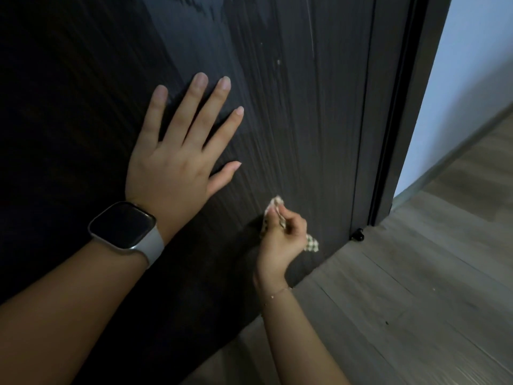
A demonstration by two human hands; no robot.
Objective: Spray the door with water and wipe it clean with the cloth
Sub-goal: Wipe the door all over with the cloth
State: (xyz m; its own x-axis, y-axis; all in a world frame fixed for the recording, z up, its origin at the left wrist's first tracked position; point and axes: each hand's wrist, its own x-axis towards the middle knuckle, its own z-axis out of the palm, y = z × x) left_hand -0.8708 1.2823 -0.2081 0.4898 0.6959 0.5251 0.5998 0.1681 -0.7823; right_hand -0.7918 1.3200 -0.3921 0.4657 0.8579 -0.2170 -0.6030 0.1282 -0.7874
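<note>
A dark wood-grain door (291, 93) fills most of the view, with pale wet smears across its upper middle. My left hand (177, 157) lies flat against the door with fingers spread; a watch with a grey strap is on that wrist. Lower down, near the door's bottom edge, my right hand (283, 237) grips a small checked cloth (273, 205) and holds it against the door. Bits of the cloth stick out above and to the right of the fist. No spray bottle is in view.
The dark door frame (388, 134) stands to the right, with a small black door stop (357, 235) at its foot. Grey wood-plank floor (416, 301) spreads to the lower right, and a pale wall (472, 79) runs beyond the frame.
</note>
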